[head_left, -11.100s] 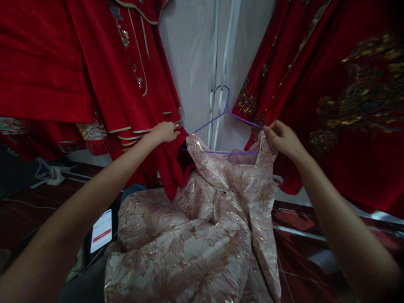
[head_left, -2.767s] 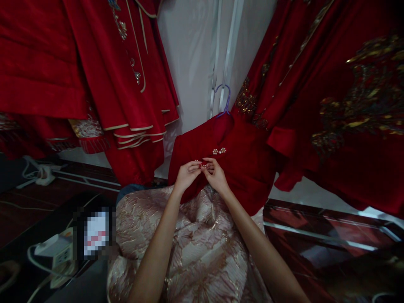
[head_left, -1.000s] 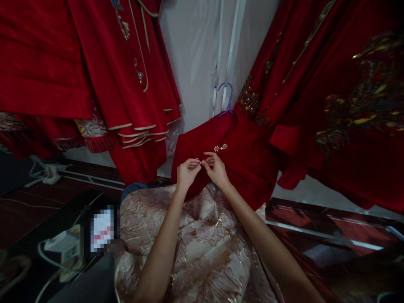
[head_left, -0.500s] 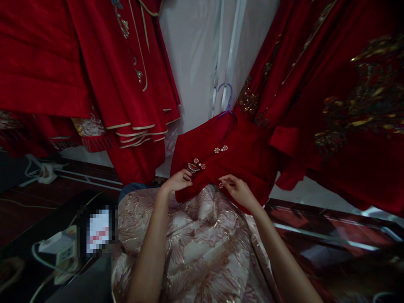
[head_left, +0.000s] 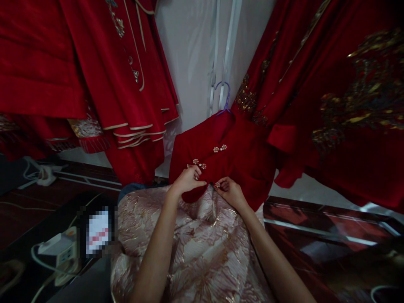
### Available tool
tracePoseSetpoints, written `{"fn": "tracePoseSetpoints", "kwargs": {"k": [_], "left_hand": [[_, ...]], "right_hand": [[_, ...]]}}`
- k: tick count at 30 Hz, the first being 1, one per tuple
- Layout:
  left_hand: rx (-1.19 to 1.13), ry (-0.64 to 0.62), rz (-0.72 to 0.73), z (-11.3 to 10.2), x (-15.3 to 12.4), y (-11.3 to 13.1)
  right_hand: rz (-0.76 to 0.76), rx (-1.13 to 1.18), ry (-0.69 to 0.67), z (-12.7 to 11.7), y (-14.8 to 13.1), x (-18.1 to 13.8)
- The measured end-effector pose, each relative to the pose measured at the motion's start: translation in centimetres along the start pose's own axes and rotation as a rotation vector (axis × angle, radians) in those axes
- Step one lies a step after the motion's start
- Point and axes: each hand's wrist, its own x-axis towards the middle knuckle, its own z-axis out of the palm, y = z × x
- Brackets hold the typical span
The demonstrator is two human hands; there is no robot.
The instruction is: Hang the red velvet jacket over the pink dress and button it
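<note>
A short red jacket [head_left: 240, 155] with pearl clasps hangs on a purple hanger [head_left: 223, 96] over a pink and gold brocade dress [head_left: 195, 248]. My left hand [head_left: 187, 180] pinches the jacket's lower front edge just under the second clasp. My right hand [head_left: 229, 192] pinches a small pearl button [head_left: 217, 184] at the hem. The two hands are close together, both with fingers closed on the red fabric.
Red embroidered garments hang at the left [head_left: 94, 75] and at the right [head_left: 341, 105], with a white wall [head_left: 192, 54] between them. A phone [head_left: 97, 231] and a power strip [head_left: 59, 252] lie at the lower left. A glossy dark red floor [head_left: 315, 235] spreads to the right.
Both hands came down from the second clasp to the jacket's lower edge and closed toward each other. The second clasp now lies fastened above my left hand.
</note>
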Motion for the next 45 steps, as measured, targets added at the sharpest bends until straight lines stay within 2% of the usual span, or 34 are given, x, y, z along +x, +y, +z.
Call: {"fn": "tracePoseSetpoints", "kwargs": {"k": [2, 4, 9, 14, 17, 20, 25, 29, 34, 41, 45], "left_hand": [[-0.180, -0.225, -0.076, 0.0, -0.2, -0.1], [-0.315, -0.320, -0.125, -0.1, -0.4, -0.5], [-0.301, -0.129, -0.057, 0.0, 0.0, -0.9], [-0.100, 0.021, -0.001, 1.6, 0.4, 0.5], [0.058, 0.027, 0.078, 2.6, 0.6, 1.1], [0.133, 0.038, 0.122, 3.0, 0.6, 1.2], [-0.029, -0.026, 0.094, 3.0, 0.7, 0.7], [-0.199, -0.094, 0.068, 2.6, 0.8, 0.4], [-0.330, -0.150, -0.036, 2.4, 0.9, 0.1], [-0.317, -0.091, -0.048, 2.4, 0.8, 0.5], [-0.287, -0.085, -0.030, 2.3, 0.8, 0.5]], "right_hand": [[-0.020, 0.020, 0.014, -0.2, 0.0, -0.1], [-0.036, 0.056, 0.024, -0.2, 0.0, -0.2], [0.033, 0.178, 0.002, -0.8, 0.0, 0.2], [0.049, 0.401, -0.125, -2.5, -1.8, 0.4], [0.010, 0.414, -0.119, -2.6, -3.2, 0.2], [-0.016, 0.370, -0.100, -1.6, -3.7, -0.1], [-0.010, 0.316, 0.034, 0.0, -3.5, -0.2], [-0.001, 0.316, 0.089, 0.0, -3.9, -0.4], [-0.009, 0.252, 0.150, 0.1, -4.1, -0.7], [0.029, 0.337, 0.068, -0.2, -4.0, -0.4], [0.031, 0.317, 0.097, -0.3, -4.5, -0.5]]}}
